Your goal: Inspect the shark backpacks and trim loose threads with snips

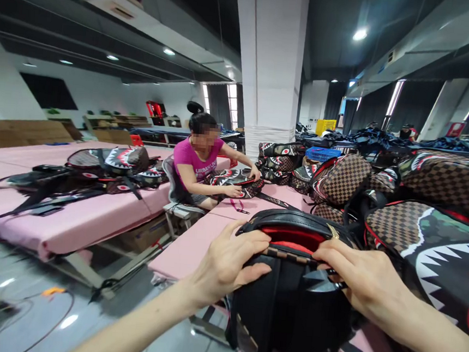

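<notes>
Right in front of me is a black bag (289, 307) with a brown checkered edge and a red lining (295, 237) that shows through its gaping top. My left hand (231, 258) pinches the left side of the opening, thumb outside and fingers over the rim. On the opposite side, my right hand (357, 274) grips the rim, close to a gold-coloured zipper part (332, 232). The bag's lower end hangs by the edge of the pink-covered table (186, 254). Beside my right arm lies a checkered backpack (437, 254) with a shark-mouth print.
Across the table a seated person (201, 156) in a magenta shirt handles another bag (238, 182). Bags are piled on the right, near a blue crate (322, 154). A second pink table (71, 211) at left carries more bags. A white pillar (271, 64) rises behind.
</notes>
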Demonstrator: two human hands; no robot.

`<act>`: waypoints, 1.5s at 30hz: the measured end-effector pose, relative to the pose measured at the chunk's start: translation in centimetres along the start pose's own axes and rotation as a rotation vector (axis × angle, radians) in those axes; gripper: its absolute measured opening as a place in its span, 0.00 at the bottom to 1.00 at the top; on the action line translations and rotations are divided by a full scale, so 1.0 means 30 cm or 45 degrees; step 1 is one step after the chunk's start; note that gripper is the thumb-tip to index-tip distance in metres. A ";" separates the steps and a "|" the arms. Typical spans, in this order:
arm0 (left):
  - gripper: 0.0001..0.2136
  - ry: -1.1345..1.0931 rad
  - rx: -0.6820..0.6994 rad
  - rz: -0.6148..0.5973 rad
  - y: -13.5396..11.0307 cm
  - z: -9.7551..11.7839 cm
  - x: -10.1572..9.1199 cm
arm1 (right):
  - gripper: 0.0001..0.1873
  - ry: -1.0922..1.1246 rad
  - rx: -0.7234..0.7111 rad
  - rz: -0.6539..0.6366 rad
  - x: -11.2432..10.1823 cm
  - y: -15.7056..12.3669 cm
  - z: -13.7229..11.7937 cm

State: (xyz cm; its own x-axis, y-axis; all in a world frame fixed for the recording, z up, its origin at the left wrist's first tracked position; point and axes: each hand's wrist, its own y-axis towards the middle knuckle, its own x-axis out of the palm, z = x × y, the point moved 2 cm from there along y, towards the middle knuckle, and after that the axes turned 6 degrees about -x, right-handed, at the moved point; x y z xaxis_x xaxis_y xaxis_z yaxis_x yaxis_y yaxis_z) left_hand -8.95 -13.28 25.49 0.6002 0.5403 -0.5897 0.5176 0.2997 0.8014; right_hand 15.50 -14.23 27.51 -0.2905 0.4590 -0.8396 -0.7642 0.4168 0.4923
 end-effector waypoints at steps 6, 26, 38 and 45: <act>0.16 0.118 -0.210 -0.200 0.031 0.063 0.007 | 0.20 0.142 -0.016 0.061 -0.019 0.014 0.023; 0.12 -0.128 -0.196 -0.350 -0.020 0.218 0.010 | 0.12 0.056 0.424 -0.339 0.049 0.238 0.124; 0.17 -0.394 -0.591 -1.226 0.176 0.090 0.037 | 0.10 0.146 0.434 -0.154 0.071 0.255 0.178; 0.16 -0.702 -0.903 -0.944 0.316 -0.060 0.192 | 0.15 0.657 0.790 0.668 -0.019 -0.008 0.255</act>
State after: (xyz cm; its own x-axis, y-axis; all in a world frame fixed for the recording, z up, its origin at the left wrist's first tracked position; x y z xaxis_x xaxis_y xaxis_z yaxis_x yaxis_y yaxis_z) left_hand -1.69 -5.91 29.86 0.5674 -0.3148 -0.7609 0.5007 0.8655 0.0153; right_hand 20.24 -8.59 29.62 -0.8393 0.3653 -0.4026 -0.0669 0.6656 0.7433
